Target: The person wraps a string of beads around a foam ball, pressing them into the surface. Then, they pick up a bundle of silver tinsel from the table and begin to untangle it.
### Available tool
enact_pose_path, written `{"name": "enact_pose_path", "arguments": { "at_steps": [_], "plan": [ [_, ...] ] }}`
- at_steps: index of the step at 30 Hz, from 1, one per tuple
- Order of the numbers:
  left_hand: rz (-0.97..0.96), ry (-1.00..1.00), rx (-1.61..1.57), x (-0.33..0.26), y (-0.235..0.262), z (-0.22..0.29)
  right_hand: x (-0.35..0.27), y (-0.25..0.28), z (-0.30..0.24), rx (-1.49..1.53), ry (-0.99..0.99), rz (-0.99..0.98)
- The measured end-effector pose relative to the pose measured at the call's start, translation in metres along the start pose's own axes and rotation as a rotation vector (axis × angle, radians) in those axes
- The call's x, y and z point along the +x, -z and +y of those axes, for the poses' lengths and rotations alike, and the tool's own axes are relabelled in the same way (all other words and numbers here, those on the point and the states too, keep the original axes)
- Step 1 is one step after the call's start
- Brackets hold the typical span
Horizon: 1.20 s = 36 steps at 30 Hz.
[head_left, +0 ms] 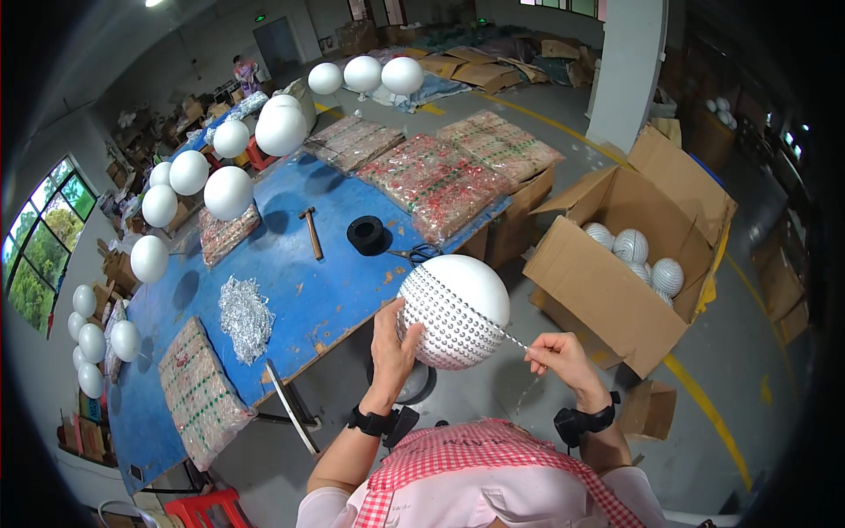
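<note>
While steadying the white ball (477,286), toward five o'clock from the view's centre, with the left hand (393,348) at its eight o'clock, thumb and fingers apart, pinching the bead strand (514,339) in the clamped right hand (559,359) at four o'clock. Toward eleven, scissors (414,255) beside a black roll (367,236) on the blue table (321,304).

Your ball (455,312) is large, round and white, ringed by close rows of silvery beads that slant down to the right across its lower left part, while the cap facing upper right is bare and smooth. Its left side sits against your left grip (393,348). Your string (515,340) of small silvery beads leaves the ball's right side, runs straight and slanting down to your right grip (556,359), and dangles loosely below it.
</note>
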<state>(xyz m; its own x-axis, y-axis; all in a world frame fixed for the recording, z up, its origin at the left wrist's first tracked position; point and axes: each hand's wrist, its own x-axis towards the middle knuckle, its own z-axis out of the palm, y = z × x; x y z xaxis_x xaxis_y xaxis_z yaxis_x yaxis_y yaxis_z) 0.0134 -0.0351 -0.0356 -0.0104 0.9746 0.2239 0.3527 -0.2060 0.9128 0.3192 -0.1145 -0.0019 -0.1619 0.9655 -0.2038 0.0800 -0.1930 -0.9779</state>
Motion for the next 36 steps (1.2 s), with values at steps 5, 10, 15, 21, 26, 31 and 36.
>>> {"name": "enact_pose_path", "arguments": {
  "at_steps": [5, 10, 15, 21, 26, 31, 36],
  "plan": [
    [-0.042, -0.150, 0.258, -0.005, -0.001, 0.018, -0.005, -0.004, -0.007, 0.132, 0.091, 0.006],
    [-0.016, -0.019, 0.055, -0.006, -0.003, 0.018, -0.005, -0.003, -0.007, 0.206, 0.164, 0.019],
    [-0.096, 0.118, -0.074, -0.006, -0.003, 0.014, 0.008, 0.000, 0.020, 0.152, 0.013, 0.002],
    [-0.083, -0.216, 0.316, -0.008, -0.002, 0.007, 0.009, 0.002, 0.024, 0.097, 0.032, 0.043],
    [-0.108, -0.194, 0.412, -0.011, -0.004, 0.019, -0.006, -0.006, -0.006, 0.185, 0.127, 0.052],
    [-0.091, -0.129, 0.202, -0.011, -0.004, 0.019, -0.003, 0.000, 0.002, 0.179, 0.144, 0.070],
    [-0.126, 0.041, -0.051, -0.010, -0.005, 0.011, 0.005, 0.004, 0.022, 0.166, 0.052, 0.042]
  ]
}}
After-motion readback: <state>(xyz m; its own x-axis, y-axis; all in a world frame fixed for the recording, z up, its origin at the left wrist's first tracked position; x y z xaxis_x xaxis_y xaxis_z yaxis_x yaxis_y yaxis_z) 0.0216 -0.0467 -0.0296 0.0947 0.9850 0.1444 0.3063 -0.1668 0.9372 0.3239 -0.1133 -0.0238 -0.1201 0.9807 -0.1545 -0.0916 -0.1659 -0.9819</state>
